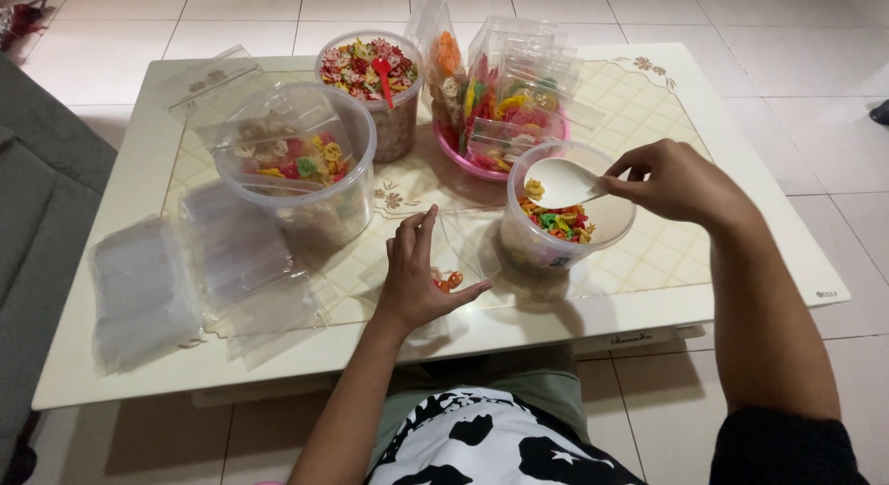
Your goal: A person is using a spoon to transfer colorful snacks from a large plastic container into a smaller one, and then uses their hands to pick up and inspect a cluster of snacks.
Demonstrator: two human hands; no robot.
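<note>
A glossy cream table [741,226] with a patterned top is carrying everything. On it, a wide clear plastic tub [294,161] is sitting beside a pink bowl [463,156] crammed with filled clear bags. A round clear container [567,221] is holding bright, curly snack pieces. Flat stacks of empty bags [185,277] are lying left. The right hand [681,181] is pinching a white plastic spoon [560,182] over that container. The left hand [419,277] is gripping a small clear bag [463,253], held open just beside it.

Three clear tubs [567,227], one pink bowl [463,161], two spoons [561,182], two hands [421,277].
</note>
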